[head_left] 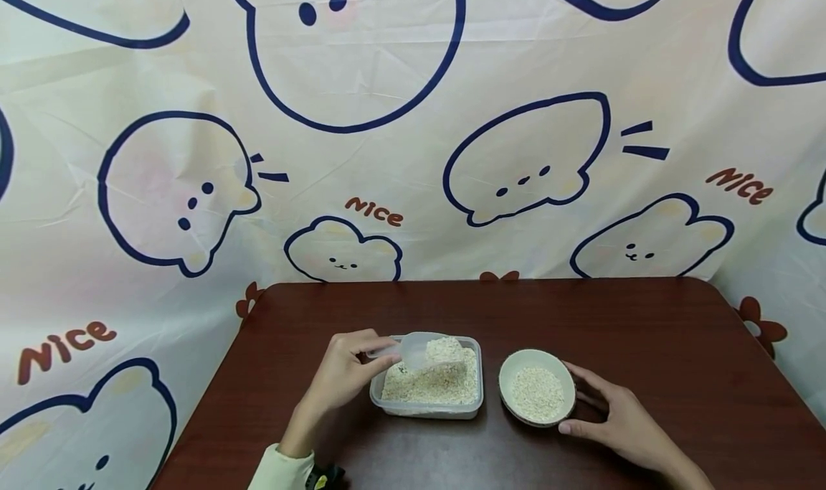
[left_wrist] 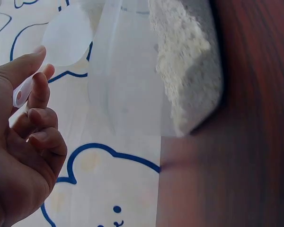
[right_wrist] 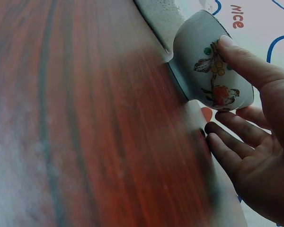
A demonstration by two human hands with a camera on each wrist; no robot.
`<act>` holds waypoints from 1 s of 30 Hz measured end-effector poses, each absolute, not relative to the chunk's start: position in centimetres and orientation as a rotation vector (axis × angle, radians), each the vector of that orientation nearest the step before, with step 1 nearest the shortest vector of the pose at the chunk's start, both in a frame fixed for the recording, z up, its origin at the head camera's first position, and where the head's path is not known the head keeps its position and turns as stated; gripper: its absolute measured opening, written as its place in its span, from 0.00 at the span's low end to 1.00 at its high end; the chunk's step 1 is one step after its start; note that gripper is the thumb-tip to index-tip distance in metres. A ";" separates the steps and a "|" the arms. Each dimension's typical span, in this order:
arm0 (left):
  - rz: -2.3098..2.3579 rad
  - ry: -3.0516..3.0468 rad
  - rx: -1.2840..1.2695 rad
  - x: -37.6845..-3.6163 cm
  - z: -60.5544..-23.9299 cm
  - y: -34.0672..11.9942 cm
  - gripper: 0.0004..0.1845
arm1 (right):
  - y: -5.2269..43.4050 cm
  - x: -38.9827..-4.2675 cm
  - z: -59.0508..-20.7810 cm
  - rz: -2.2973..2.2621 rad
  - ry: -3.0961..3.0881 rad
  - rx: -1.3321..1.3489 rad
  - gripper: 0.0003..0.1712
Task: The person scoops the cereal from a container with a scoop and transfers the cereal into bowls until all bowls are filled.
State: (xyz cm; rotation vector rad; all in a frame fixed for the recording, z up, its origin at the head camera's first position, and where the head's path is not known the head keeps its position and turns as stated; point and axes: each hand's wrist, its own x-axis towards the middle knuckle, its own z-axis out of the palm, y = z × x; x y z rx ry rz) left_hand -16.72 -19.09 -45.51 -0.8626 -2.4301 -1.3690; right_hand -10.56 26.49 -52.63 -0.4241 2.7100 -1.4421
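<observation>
My left hand [head_left: 348, 375] pinches the handle of a clear plastic scoop [head_left: 416, 348] heaped with oats. It holds the scoop just above a clear rectangular container [head_left: 429, 397] of oats. In the left wrist view my left hand [left_wrist: 23, 156] has its fingers curled on the scoop [left_wrist: 66, 40], with the container [left_wrist: 132, 90] beside it. To the right stands a small pale bowl [head_left: 537, 387] with oats in it. My right hand [head_left: 609, 422] holds the bowl's right side between thumb and fingers. In the right wrist view the thumb of that hand [right_wrist: 260, 142] presses the painted wall of the bowl [right_wrist: 203, 66].
Everything stands near the front middle of a dark red-brown wooden table [head_left: 645, 332]. A cream cloth [head_left: 387, 153] printed with blue bear outlines hangs behind the table and to its sides. A pale sleeve cuff [head_left: 280, 472] shows at the left wrist.
</observation>
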 end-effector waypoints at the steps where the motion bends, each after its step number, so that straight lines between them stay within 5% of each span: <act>1: -1.373 -2.429 -0.874 -16.8 -45.4 -18.8 0.06 | 26.5 -10.6 -52.7 -1.444 2.709 -0.426 0.53; 30: -1.360 -2.513 -1.136 -18.2 -44.0 -10.1 0.10 | 26.6 -10.5 -52.7 -1.482 2.703 -0.484 0.52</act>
